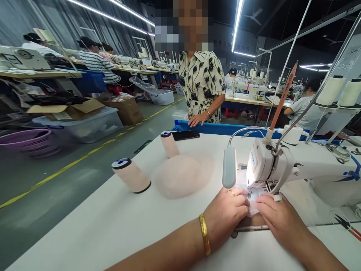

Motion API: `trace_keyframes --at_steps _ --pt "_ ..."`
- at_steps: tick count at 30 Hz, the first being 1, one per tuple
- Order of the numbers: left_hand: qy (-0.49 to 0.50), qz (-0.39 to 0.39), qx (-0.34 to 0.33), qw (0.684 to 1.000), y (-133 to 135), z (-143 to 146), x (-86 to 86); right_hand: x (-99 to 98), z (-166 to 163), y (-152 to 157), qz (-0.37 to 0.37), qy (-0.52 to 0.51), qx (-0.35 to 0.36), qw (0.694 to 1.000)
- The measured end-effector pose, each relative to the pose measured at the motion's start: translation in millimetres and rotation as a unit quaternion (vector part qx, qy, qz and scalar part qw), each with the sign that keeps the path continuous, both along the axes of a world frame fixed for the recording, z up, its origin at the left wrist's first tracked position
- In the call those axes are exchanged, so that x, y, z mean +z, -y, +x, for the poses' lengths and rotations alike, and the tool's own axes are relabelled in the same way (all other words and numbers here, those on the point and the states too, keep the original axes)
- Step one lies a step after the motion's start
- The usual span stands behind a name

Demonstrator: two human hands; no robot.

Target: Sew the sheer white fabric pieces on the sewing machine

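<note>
A piece of thin white fabric [253,209] lies under the needle area of a white sewing machine [261,162], lit by a small lamp [229,167]. My left hand [227,210], with a gold ring and bracelet, has its fingers curled together on the fabric's left edge. From the other side my right hand [283,218] pinches the fabric, fingers close together beside the presser foot. The fingertips of both hands are partly hidden. A blurred pale sheer piece [183,175] rests on the white table [158,229] left of the machine.
Two pale thread cones [132,176] [169,145] and a black phone-like object [186,134] stand or lie at the table's left. Red-handled snips [348,227] lie at far right. Across the table stands a person [201,84], one hand on a blue edge [225,128].
</note>
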State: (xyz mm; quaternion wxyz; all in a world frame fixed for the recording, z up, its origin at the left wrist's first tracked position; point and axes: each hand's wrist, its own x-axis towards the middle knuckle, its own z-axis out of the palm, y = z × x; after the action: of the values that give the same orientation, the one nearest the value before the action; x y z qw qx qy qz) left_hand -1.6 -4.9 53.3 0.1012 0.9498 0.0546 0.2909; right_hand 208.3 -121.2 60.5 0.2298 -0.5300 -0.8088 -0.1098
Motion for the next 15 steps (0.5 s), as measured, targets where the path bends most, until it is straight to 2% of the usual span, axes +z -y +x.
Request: trace_keyframes --at_steps 3,8,15 --pt "-0.011 0.004 -0.02 1.0 -2 -1 0.7 2.7 -2 2 0.012 -0.005 0.013 1.0" --pt "-0.02 0.011 -0.027 0.999 -3 -2 3.3 9.1 -10 8 -0.046 -0.007 0.033 0.998" --pt "-0.017 0.03 -0.018 0.999 -3 -2 1.7 8.7 -10 7 -0.025 -0.026 0.041 0.999"
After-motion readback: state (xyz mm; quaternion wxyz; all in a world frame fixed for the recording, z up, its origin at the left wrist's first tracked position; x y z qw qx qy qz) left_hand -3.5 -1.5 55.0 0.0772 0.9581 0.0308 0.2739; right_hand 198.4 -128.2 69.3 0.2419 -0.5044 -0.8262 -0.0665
